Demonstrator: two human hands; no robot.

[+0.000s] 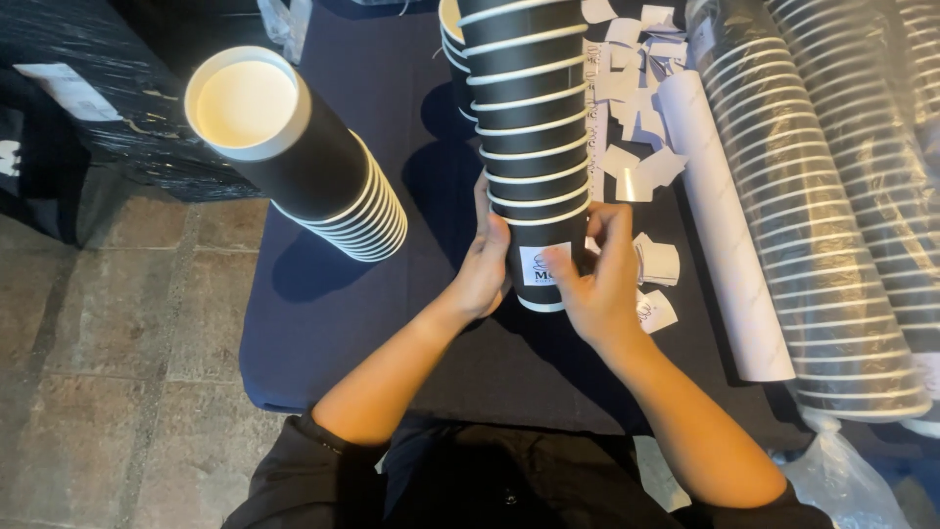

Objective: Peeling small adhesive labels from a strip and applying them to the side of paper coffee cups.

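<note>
Two hands [543,274], three unwrapped cup stacks [529,127], one paper roll [720,235].

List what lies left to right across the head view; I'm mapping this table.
Tilted cup stack → left hand → labelled cup stack → right hand → paper roll → wrapped cup sleeves.
</note>
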